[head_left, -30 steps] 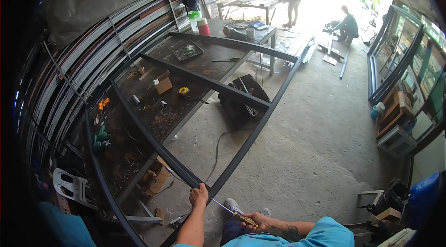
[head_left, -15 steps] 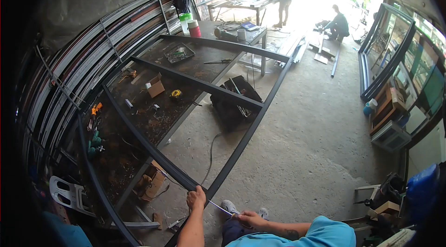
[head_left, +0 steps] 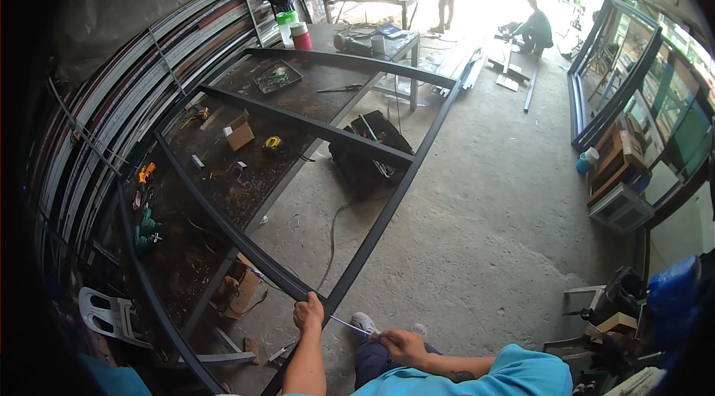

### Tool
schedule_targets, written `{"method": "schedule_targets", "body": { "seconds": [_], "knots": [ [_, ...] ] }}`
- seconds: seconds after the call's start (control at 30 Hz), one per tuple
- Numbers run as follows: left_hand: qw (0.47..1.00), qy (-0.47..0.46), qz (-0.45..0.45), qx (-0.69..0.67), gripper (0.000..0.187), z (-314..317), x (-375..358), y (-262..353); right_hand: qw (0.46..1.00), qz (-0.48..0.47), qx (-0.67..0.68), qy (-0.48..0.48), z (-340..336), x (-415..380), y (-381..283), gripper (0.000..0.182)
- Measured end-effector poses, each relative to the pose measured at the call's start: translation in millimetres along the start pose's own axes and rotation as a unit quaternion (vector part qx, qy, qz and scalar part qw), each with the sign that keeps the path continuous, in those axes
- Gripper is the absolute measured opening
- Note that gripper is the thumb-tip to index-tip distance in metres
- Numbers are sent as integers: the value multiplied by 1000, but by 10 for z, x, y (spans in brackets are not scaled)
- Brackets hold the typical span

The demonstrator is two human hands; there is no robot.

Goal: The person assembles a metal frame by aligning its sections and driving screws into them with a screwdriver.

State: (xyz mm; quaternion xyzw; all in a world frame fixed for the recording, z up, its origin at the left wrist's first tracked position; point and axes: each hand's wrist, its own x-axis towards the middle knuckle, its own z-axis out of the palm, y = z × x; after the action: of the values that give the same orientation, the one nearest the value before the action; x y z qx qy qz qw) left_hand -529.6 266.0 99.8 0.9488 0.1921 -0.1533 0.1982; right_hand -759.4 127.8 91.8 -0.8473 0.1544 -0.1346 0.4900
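Note:
A large dark metal frame (head_left: 372,236) with crossbars lies across the workbench and reaches out over the floor. My left hand (head_left: 308,312) is closed around its near corner, where two bars meet. My right hand (head_left: 403,347) is closed on the handle of a screwdriver (head_left: 348,325), and the handle is mostly hidden by the fingers. The thin shaft runs left from my right hand to the outer side of the frame, just beside my left hand. Whether the tip sits in a screw cannot be made out.
On the workbench (head_left: 302,102) are a tape measure (head_left: 272,143), a cardboard box (head_left: 239,132), a tray (head_left: 277,77) and a green drill (head_left: 147,231). A black case (head_left: 372,150) lies on the floor. A person stands and another crouches at the far end. Window frames (head_left: 612,75) lean right.
My right hand has turned slightly on the screwdriver handle. My left hand stays on the frame corner. The whole view has shifted a little.

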Motion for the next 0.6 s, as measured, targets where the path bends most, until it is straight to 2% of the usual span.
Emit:
{"method": "schedule_targets", "body": {
  "seconds": [0.03,0.07,0.33,0.43,0.6],
  "knots": [
    [1000,-2,2,3,70,-18,-19,5,979,129,149,-50,43,2,46,19],
    [1000,0,9,7,70,-35,-43,23,918,250,291,-98,68,-11,109,20],
    [1000,9,5,16,71,-17,-5,26,951,164,250,-76,46,-103,86,24],
    [1000,-19,-4,0,72,-1,18,3,958,146,236,-68,44,-127,77,25],
    [1000,-1,0,5,72,9,5,12,979,91,127,-131,43,-41,99,24]
  ]
}}
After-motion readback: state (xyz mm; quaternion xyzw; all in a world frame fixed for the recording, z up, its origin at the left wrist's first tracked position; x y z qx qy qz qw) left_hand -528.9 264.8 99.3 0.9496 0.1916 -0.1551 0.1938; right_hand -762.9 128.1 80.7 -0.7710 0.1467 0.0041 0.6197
